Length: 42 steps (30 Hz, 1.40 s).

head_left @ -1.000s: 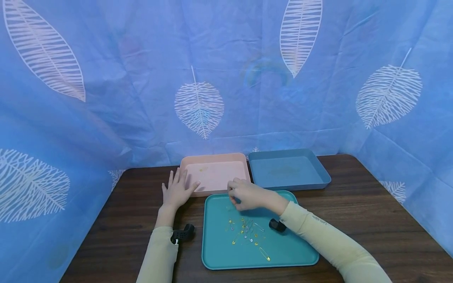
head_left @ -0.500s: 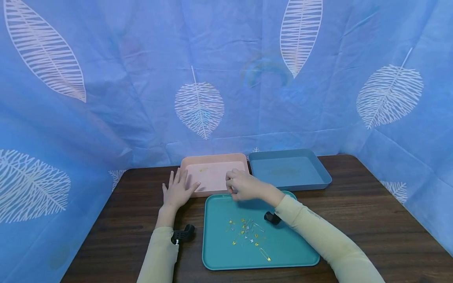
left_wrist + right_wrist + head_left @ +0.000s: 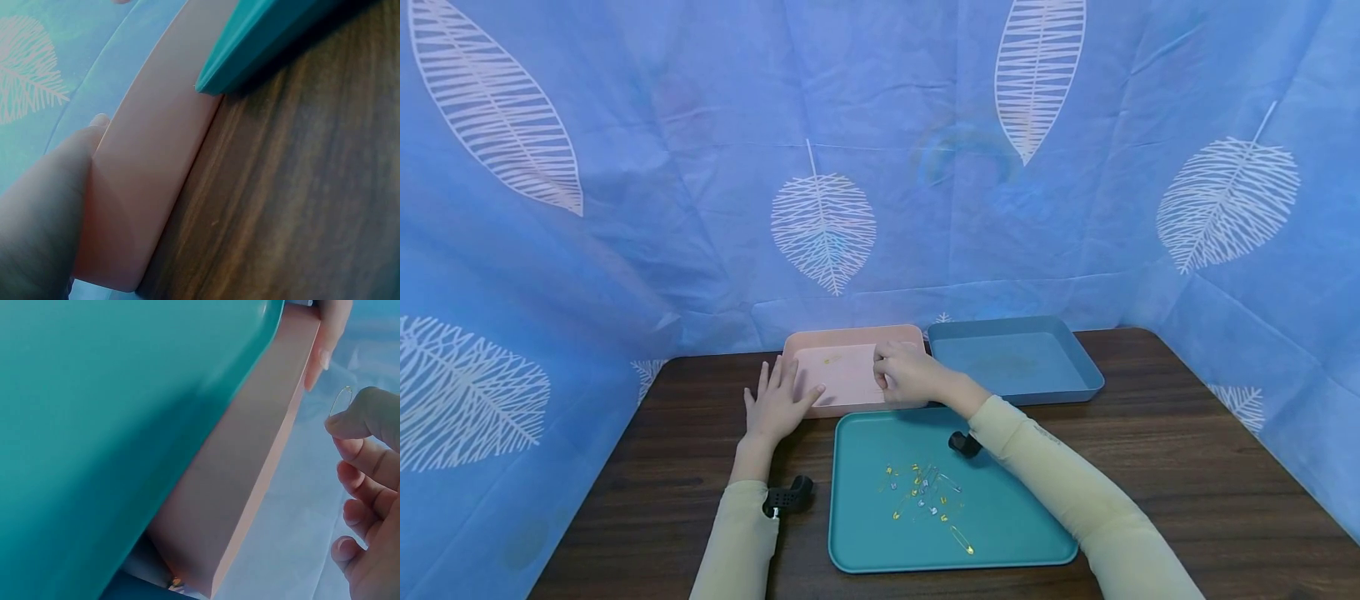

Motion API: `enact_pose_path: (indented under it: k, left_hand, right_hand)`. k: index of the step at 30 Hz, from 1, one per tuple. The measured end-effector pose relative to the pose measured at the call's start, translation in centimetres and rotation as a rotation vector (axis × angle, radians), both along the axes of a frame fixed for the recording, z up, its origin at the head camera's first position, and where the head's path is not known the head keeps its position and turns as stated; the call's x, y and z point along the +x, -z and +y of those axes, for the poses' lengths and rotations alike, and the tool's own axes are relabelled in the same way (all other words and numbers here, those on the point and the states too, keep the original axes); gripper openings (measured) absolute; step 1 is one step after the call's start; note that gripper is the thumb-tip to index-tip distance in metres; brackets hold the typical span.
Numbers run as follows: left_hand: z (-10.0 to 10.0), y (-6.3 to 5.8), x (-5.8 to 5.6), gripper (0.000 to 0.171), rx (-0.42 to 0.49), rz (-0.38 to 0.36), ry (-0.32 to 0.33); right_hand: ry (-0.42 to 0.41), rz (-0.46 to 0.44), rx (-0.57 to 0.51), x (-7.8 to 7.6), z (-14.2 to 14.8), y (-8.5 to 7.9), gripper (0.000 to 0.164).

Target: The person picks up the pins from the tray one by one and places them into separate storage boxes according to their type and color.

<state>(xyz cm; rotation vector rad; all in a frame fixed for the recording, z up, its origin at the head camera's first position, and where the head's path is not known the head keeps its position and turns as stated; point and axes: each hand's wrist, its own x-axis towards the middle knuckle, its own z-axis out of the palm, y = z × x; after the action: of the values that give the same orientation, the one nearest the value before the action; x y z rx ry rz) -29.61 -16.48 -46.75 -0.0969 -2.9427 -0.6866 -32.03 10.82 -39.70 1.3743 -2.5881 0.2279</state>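
Between thumb and forefinger, my right hand (image 3: 906, 375) pinches a gold safety pin (image 3: 347, 388), clearest in the right wrist view. That hand is over the right part of the pink tray (image 3: 838, 387). My left hand (image 3: 773, 412) lies at the pink tray's left side with fingers spread, and its thumb (image 3: 50, 200) is at the tray's edge. Small gold pins (image 3: 832, 360) lie in the pink tray, too tiny to count. Several gold and silver safety pins (image 3: 925, 483) are scattered on the teal tray (image 3: 1000, 533) in front.
A blue tray (image 3: 1015, 362) stands to the right of the pink one. All the trays are on a dark wooden table (image 3: 1150, 433). Behind it hangs a blue cloth (image 3: 910, 250) with white leaf prints.
My right hand has moved from above the teal tray's far edge, forward and slightly left, over the pink tray. The left hand has stayed put.
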Motion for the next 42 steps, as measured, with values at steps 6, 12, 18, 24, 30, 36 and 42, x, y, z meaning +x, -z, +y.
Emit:
enact_pose_path:
  k: [6, 12, 18, 24, 30, 36, 42]
  left_hand:
    - [0.0, 0.0, 0.0, 0.090, -0.002, 0.002, 0.001]
    - [0.0, 0.0, 0.0, 0.089, 0.000, 0.011, -0.002]
    - [-0.1, 0.0, 0.0, 0.089, -0.002, 0.010, -0.005]
    - [0.0, 0.1, 0.0, 0.090, -0.011, 0.000, -0.004]
    - [0.0, 0.0, -0.1, 0.091, -0.024, 0.007, -0.011]
    - [0.0, 0.0, -0.1, 0.091, -0.028, 0.008, -0.015]
    - [0.1, -0.2, 0.1, 0.090, -0.008, -0.007, -0.016]
  right_hand:
    - [0.019, -0.003, 0.006, -1.3, -0.1, 0.1, 0.021]
    - [0.057, 0.085, 0.023, -2.6, -0.5, 0.0, 0.018]
    - [0.121, 0.043, 0.034, -3.7, -1.1, -0.1, 0.019]
    - [0.160, -0.008, 0.035, -4.7, -1.7, -0.2, 0.020]
    - [0.162, -0.030, 0.011, -5.9, -2.5, -0.3, 0.018]
    - [0.192, -0.017, 0.017, -6.7, -3.4, -0.5, 0.014]
    - [0.208, -0.014, 0.028, -7.2, -4.0, -0.7, 0.015]
